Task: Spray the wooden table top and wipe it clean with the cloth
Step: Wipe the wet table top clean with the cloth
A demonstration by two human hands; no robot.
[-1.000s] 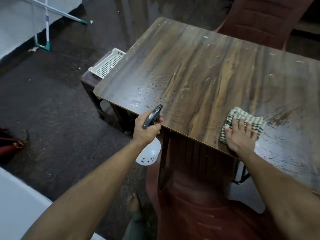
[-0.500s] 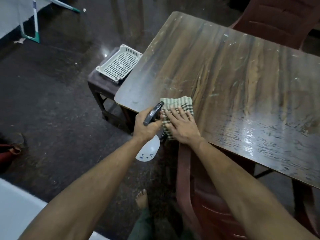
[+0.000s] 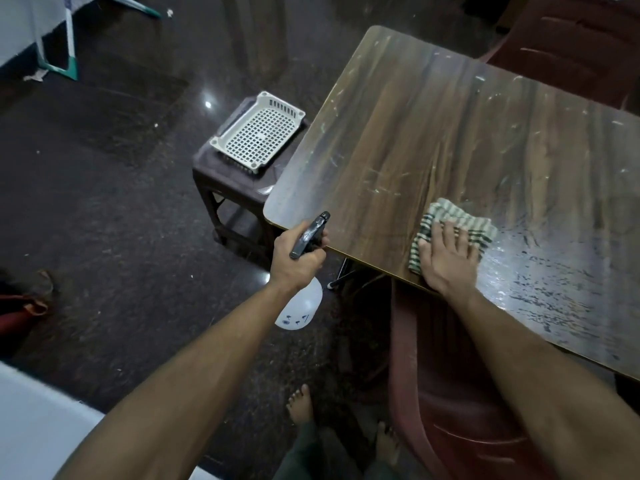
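The wooden table top (image 3: 433, 140) fills the upper right, scuffed with pale marks and wet with droplets toward its near right. A folded green-and-white striped cloth (image 3: 460, 221) lies near the table's front edge. My right hand (image 3: 448, 261) presses flat on it with straight fingers. My left hand (image 3: 298, 258) grips a spray bottle (image 3: 301, 308) just off the table's near left corner. Its black nozzle sticks up above my fist and its white body hangs below.
A dark plastic stool (image 3: 225, 181) stands left of the table with a white perforated tray (image 3: 258, 133) on it. A maroon plastic chair (image 3: 460, 410) is tucked under the front edge, another (image 3: 571, 39) stands behind the table. My bare feet (image 3: 301, 403) are on the dark floor.
My right hand has slid the cloth to the right along the front edge, away from the near left corner. The left hand with the bottle has stayed by the corner.
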